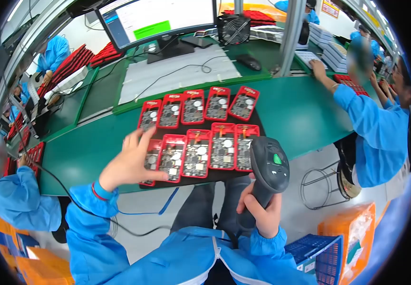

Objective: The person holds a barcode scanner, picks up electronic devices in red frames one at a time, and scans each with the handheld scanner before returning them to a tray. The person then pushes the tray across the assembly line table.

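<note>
Two rows of red cases with bare circuit boards in them lie on a black mat (pixel 180 131) in front of me. My left hand (pixel 128 164) is over the left end of the near row, thumb and fingers spread apart. Beneath it, the leftmost near case (pixel 153 154) is partly hidden, and the thumb reaches across to the edge of the neighbouring case (pixel 173 154). In my right hand (pixel 264 211) is a dark barcode scanner (pixel 270 164), held upright by its handle. Its head, with a green light, stands in front of the near row's right end.
Behind the green worktable (pixel 300 107) stand a monitor (pixel 160 23), a mouse (pixel 248 61) and a fan (pixel 234 29). A co-worker (pixel 376 128) sits at the right, another (pixel 22 197) at the left. A stool (pixel 319 187) and a blue crate (pixel 319 251) are at lower right.
</note>
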Demonstrator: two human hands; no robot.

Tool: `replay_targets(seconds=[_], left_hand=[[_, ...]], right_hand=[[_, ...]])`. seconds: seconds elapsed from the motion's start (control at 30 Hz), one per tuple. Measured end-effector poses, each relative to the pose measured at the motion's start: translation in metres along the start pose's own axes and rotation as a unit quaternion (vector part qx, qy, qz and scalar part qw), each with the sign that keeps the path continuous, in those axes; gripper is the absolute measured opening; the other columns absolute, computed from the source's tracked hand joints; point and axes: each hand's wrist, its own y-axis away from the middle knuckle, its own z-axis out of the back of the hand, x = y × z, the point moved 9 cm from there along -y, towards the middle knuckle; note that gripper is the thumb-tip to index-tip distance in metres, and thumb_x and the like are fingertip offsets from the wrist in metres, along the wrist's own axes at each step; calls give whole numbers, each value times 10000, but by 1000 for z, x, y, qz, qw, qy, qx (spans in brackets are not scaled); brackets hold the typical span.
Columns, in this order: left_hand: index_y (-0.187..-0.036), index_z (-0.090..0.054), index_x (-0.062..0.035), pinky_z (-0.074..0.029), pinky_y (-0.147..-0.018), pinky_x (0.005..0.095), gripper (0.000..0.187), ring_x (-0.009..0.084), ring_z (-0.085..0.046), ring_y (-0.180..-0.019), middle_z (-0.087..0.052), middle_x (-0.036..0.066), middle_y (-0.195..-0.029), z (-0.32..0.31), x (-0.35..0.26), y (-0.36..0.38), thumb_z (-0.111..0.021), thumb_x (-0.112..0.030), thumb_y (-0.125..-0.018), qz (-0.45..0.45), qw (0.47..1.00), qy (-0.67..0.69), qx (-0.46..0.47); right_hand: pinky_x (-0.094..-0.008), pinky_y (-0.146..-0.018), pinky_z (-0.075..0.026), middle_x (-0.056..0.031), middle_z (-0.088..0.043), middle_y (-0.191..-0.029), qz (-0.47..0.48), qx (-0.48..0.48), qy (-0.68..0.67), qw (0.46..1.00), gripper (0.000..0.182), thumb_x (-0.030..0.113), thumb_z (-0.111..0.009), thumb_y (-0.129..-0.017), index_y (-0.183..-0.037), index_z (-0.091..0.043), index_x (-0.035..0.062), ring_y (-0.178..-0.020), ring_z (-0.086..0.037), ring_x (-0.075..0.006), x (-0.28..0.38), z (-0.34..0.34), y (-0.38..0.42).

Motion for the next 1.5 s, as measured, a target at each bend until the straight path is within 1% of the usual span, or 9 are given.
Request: replay_targets(seconds=[0.3,0.47,0.6,0.67,0.83,1.07,1.23,1.33,1.5], left_hand=[[-1411,-284,-42,-422,-971,391,980,369,-494,-1177,-476,236,-1231,-6,24,17,-821,-285,-628,58,986,143,64],[-1350,-340,-38,-494,-804,396,842,391,-602,-939,-570,260,-1070,3,17,6,-750,-179,-628,79,996,8,-33],[-1282,-367,-11,-499,-700,453,779,425,-616,-844,-615,263,-921,51,-25,-29,-742,-198,-626,-1,984,117,-131],[-1223,-392,-18,-498,-701,432,707,406,-626,-806,-635,232,-853,39,-33,-52,-742,-191,-633,-32,992,107,-63],[-1246,-405,-34,-502,-837,377,695,242,-599,-963,-586,162,-1135,18,-46,-59,-751,-163,-658,-36,979,197,34],[-1346,-359,-53,-499,-881,391,761,216,-549,-1052,-506,105,-1204,4,-59,-44,-762,-175,-713,-102,766,627,94],[-1361,-344,-60,-514,-866,427,815,242,-552,-1085,-497,131,-1242,7,-74,-29,-787,-315,-726,-119,705,689,118],[-1340,-347,-57,-521,-848,431,744,245,-554,-1083,-500,137,-1228,7,-57,-38,-751,-311,-769,-80,680,728,49],[-1163,-361,-89,-524,-835,397,387,246,-566,-984,-503,100,-1094,-11,-2,-45,-586,-277,-912,151,627,746,-167]], right_hand=[[-278,-617,-502,-85,-623,-830,-101,120,-19,987,350,6,-639,-821,-1138,-490,-14,-699,-611,-135,-29,-46,8],[-286,-619,-498,-112,-637,-842,-97,117,-7,988,371,30,-616,-833,-1179,-490,-16,-679,-614,-143,-27,-42,9],[-320,-630,-467,-107,-565,-808,-102,138,-159,972,477,64,-612,-812,-1248,-428,5,-696,-562,-178,-25,-57,2],[-333,-625,-445,-101,-515,-778,-124,143,-296,936,540,76,-618,-784,-1274,-401,15,-698,-525,-194,-29,-66,-1],[-313,-573,-389,-66,-433,-731,-136,200,-427,871,444,125,-566,-814,-1224,-424,30,-627,-450,-176,-32,-62,-13],[-276,-483,-361,-30,-420,-673,-190,272,-525,784,253,158,-540,-881,-1099,-508,36,-555,-431,-131,-38,-77,-27],[-273,-495,-361,-28,-432,-682,-205,301,-493,790,217,182,-567,-875,-1039,-523,47,-559,-426,-128,-34,-97,-32],[-258,-539,-379,-32,-460,-718,-151,248,-420,860,259,190,-570,-866,-1074,-514,46,-605,-462,-130,-22,-92,-30],[-306,-687,-494,-86,-616,-864,65,220,112,967,512,100,-732,-744,-1171,-471,-8,-747,-627,-201,-2,-81,-15]])
